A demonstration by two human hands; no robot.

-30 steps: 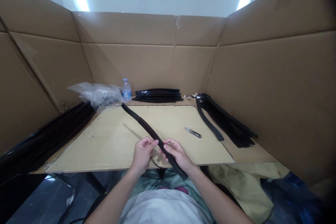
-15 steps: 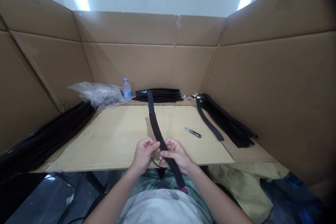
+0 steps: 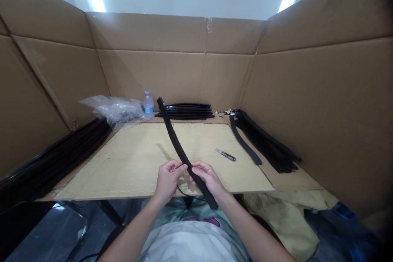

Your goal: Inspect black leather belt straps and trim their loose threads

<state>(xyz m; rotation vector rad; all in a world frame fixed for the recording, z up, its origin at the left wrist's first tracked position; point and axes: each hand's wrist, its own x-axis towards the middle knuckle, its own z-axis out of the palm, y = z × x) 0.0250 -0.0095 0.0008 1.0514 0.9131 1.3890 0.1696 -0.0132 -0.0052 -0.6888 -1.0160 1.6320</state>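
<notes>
I hold a long black curved strip in the air over the front edge of the board. My left hand pinches it from the left, fingers closed near its lower part. From the right, my right hand wraps round the strip. Its far end points up and away toward the stack at the back. Its near end sticks out below my right hand. A thin dark thread hangs under my hands.
Small snips lie on the board to the right. Black strips are piled at the right, at the back and along the left. A water bottle and a plastic bag stand at the back left. Cardboard walls enclose the bench.
The strip's far end has swung: from the left at first, to straight ahead, and now slightly back left and higher. My hands have stayed in nearly the same place.
</notes>
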